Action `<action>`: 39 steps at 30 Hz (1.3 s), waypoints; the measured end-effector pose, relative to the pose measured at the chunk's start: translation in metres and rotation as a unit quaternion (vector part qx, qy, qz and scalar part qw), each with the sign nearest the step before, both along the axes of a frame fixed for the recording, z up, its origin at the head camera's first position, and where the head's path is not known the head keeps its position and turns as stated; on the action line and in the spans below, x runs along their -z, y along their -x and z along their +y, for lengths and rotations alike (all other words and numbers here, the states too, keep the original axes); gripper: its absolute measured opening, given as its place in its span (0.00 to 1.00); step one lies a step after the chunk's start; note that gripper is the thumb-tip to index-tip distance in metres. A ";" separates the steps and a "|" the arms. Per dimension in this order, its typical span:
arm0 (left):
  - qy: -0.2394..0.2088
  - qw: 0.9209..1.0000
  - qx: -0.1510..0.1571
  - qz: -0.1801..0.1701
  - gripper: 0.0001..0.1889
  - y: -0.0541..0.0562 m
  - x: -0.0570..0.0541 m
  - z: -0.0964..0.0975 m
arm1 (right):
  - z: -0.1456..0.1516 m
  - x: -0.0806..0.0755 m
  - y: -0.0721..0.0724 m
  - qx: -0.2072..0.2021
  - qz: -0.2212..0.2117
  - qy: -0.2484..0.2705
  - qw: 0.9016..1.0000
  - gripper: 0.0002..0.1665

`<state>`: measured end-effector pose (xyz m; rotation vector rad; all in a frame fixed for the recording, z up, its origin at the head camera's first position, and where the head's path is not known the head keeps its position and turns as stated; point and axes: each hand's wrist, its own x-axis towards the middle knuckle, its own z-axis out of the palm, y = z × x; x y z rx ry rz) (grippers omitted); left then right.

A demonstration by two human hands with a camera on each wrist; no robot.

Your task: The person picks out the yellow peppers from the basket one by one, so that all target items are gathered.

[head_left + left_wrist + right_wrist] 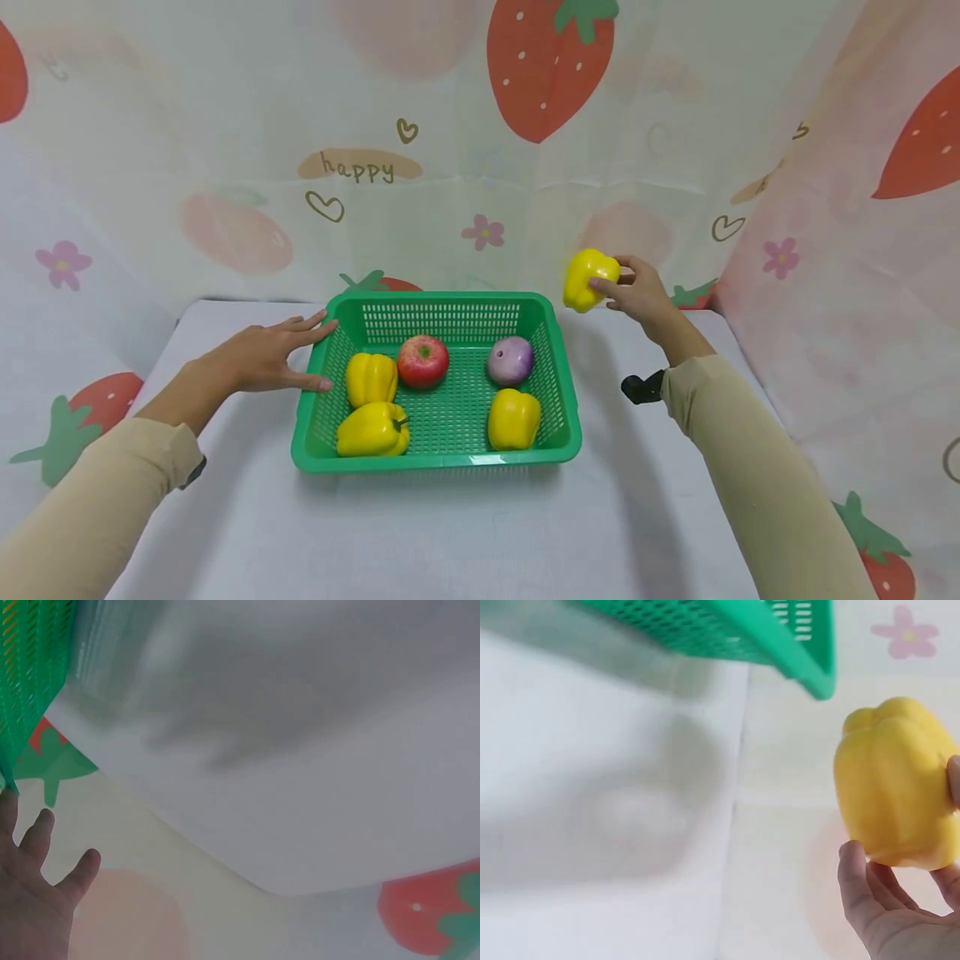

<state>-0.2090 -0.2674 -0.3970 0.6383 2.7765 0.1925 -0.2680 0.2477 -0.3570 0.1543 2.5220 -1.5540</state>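
Observation:
My right hand [637, 292] grips a yellow bell pepper [588, 281] in the air, to the right of the green basket's back corner. In the right wrist view the pepper [896, 784] is held by its end, with fingers and thumb around it. My left hand [273, 354] is spread at the left rim of the green basket [435, 463], its fingertips over or on the rim. Inside the basket lie two yellow peppers [372, 429] at the left, a red apple [423, 362], a purple onion [511, 361] and another yellow pepper [513, 419] at the right.
The basket stands on a white-covered table [450, 533]. A strawberry-printed curtain [420, 83] hangs behind the table and along both sides. A black strap piece [643, 388] sticks out at the right wrist.

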 end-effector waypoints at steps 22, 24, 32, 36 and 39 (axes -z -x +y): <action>-0.012 1.000 0.006 0.005 0.55 -0.003 0.004 -0.002 | 0.044 0.082 -0.013 0.055 -0.078 -0.025 0.995 0.45; -0.012 1.000 0.005 0.004 0.55 -0.003 0.003 -0.002 | 0.045 0.089 -0.013 0.058 -0.083 -0.037 0.994 0.45; -0.015 1.000 -0.004 -0.003 0.54 -0.004 0.004 -0.004 | 0.048 0.096 -0.014 0.058 -0.079 -0.072 0.993 0.47; -0.014 1.000 -0.002 0.000 0.54 -0.003 0.004 -0.004 | 0.049 0.094 -0.014 0.047 -0.087 -0.082 0.992 0.47; -0.016 1.000 -0.001 0.000 0.54 -0.002 0.005 -0.004 | 0.049 0.090 -0.014 0.042 -0.092 -0.090 0.991 0.48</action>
